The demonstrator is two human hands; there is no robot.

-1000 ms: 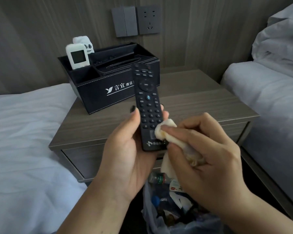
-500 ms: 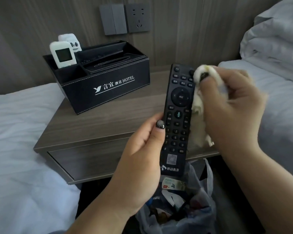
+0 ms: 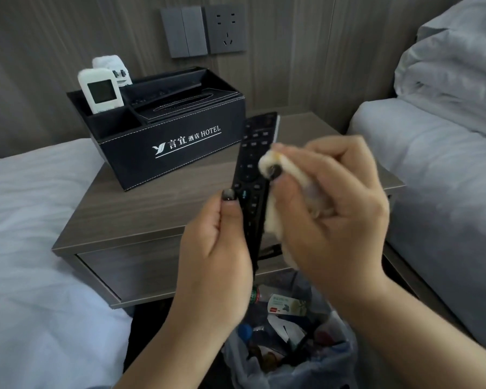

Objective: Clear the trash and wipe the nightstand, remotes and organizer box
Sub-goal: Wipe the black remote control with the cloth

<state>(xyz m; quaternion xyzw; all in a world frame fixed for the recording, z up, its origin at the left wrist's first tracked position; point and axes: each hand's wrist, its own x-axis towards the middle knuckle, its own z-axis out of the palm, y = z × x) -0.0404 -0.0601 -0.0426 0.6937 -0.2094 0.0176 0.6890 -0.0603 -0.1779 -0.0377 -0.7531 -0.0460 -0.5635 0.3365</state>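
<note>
My left hand (image 3: 216, 265) grips the lower part of a long black remote (image 3: 254, 164), held upright over the front edge of the wooden nightstand (image 3: 129, 217). My right hand (image 3: 328, 209) holds a crumpled pale wipe (image 3: 275, 169) and presses it against the remote's right side near its middle. A black organizer box (image 3: 174, 147) marked HOTEL stands at the nightstand's back left. A white remote (image 3: 100, 91) with a small screen stands in its left compartment, and a second white remote (image 3: 112, 68) stands behind it.
A trash bag (image 3: 292, 338) holding bottles and wrappers sits on the floor below my hands. White beds flank the nightstand, one at the left (image 3: 26, 248) and one at the right (image 3: 446, 169). A switch panel and socket (image 3: 205, 30) are on the wall behind.
The wipe went from the remote's lower end up to its top, then back down to its middle. The remote has turned more edge-on in my left hand.
</note>
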